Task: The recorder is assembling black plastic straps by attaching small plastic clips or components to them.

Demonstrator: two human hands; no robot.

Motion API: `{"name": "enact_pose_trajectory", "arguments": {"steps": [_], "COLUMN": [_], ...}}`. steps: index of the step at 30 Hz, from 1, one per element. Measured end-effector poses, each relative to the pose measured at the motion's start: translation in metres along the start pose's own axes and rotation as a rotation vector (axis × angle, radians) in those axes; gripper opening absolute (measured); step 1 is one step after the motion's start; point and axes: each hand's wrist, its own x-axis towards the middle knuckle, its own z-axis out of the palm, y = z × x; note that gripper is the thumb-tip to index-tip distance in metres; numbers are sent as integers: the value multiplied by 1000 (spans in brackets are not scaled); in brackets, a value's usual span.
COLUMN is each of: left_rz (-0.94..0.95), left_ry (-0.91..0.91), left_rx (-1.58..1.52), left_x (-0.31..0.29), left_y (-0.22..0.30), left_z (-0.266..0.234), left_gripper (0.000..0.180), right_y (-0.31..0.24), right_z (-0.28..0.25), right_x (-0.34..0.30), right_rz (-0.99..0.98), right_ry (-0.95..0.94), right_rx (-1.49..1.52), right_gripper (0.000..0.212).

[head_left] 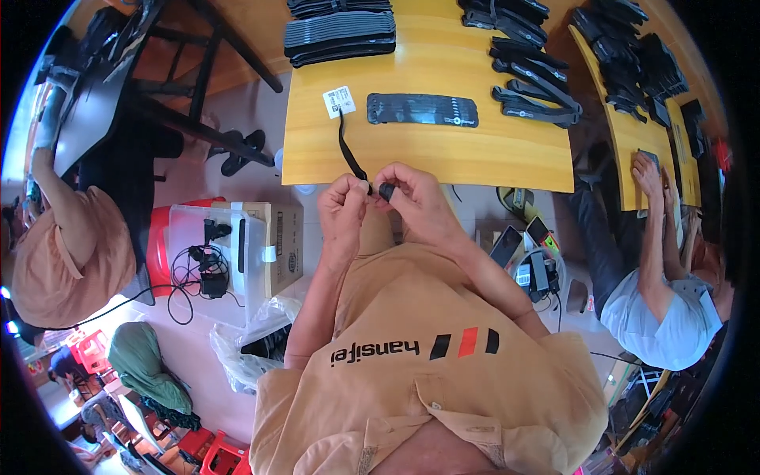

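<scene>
L hand [345, 204] pinches blk strap [348, 150] at ctr, nr tabletop [451, 158] lower edge; R hand [413, 195] grips blk piece [386, 191] just beside. Clear bin [254, 277], mid-left, has cables w/ adapter [213, 285]; plastic bag [233, 348] below, dark items [273, 343].

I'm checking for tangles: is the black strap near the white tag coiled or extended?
Extended: the black strap runs uncoiled from the white tag to the left hand.
</scene>
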Motion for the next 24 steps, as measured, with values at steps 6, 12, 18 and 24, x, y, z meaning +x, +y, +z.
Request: {"name": "enact_pose_trajectory", "arguments": {"steps": [6,12,18,24], "left_rz": [19,-30,-69,-131], "left_ry": [-38,-76,-122,-130], "left_rx": [174,119,99,-169], "left_x": [-6,-13,-21,-29], "left_y": [17,27,39,44], "left_z": [-3,-4,5,17], "left_gripper": [21,20,19,18], "right_y": [-15,-42,-41,-40], "right_z": [-11,-3,3,7], "right_x": [7,1,-12,-16], "right_rz": [-96,-56,67,66], "right_ry": [-269,-349,-267,-221], "right_rx": [-413,-358,13,248], "right_gripper": [7,9,15,15]}}
